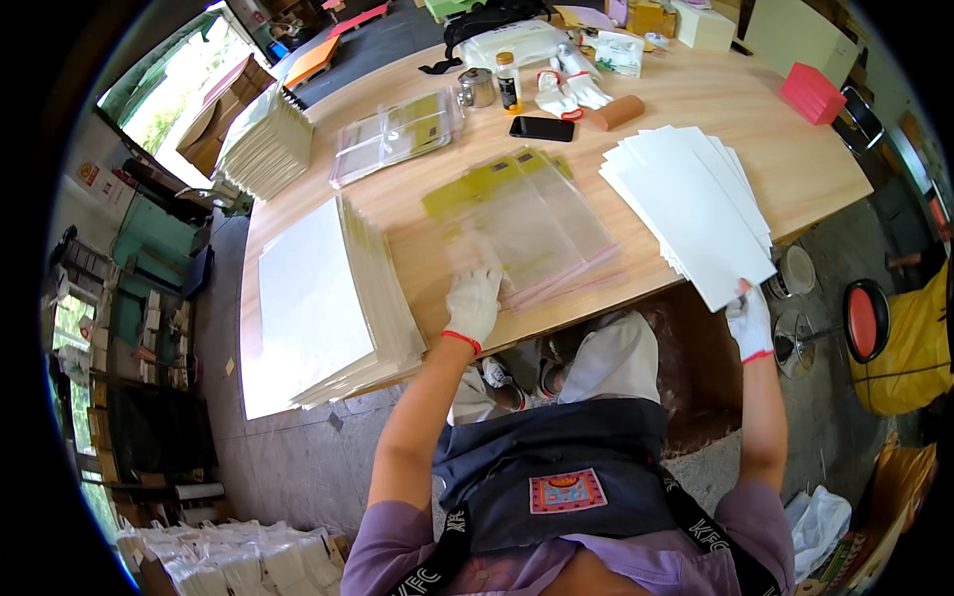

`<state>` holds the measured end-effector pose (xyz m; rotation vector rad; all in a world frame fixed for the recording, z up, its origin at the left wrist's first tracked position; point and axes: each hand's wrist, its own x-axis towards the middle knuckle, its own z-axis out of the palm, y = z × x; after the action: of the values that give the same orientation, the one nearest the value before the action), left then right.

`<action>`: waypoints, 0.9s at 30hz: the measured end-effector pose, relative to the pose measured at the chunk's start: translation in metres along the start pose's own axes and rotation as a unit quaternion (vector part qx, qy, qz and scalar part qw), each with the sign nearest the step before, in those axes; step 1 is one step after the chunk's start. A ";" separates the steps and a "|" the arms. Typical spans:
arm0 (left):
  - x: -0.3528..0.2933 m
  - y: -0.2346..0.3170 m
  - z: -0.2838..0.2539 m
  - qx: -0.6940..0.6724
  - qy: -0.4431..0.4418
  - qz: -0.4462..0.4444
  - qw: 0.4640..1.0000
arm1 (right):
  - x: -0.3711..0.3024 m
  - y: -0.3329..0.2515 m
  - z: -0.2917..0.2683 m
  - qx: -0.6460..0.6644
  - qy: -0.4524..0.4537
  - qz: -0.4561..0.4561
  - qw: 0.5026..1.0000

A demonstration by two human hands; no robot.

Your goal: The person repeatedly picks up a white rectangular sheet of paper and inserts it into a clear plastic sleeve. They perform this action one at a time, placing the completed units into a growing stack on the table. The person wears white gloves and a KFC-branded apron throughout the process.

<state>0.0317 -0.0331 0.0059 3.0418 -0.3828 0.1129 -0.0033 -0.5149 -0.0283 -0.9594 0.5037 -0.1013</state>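
My left hand (473,303), in a white glove with a red cuff, is at the near left corner of a pile of clear plastic sleeves (556,214) with yellow-green print. Its fingers are closed together on a sleeve edge, which looks slightly blurred. On the right, my gloved right hand (750,320) pinches the near corner of a white sheet (696,214). That sheet lies on top of a fanned pile of similar sheets, and its corner juts past the table edge.
A tall stack of white sheets in clear sleeves (308,298) stands at left. Behind are bundled sleeves (393,137), another stack (266,144), a black phone (542,129), a bottle (508,83), a metal mug (476,89), spare gloves (571,94) and a brown cylinder (618,112). A red-seated stool (867,321) stands right.
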 end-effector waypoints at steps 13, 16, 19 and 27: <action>-0.009 -0.029 0.022 -0.179 0.137 -0.037 0.974 | -0.151 0.036 0.089 -0.078 -0.196 0.122 0.970; -0.012 -0.019 0.011 -0.119 0.164 -0.054 0.978 | -0.150 0.061 0.079 -0.033 -0.163 0.121 0.979; -0.013 -0.018 0.002 -0.190 0.132 -0.068 0.971 | -0.149 0.086 0.080 0.004 -0.107 0.114 0.988; -0.017 -0.020 -0.014 -0.334 0.136 0.008 0.933 | -0.152 0.111 0.088 0.056 -0.150 0.123 0.979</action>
<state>0.0198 -0.0089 0.0168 2.3108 -0.3343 0.3247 -0.1121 -0.3380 -0.0210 -0.7780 0.3293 0.2331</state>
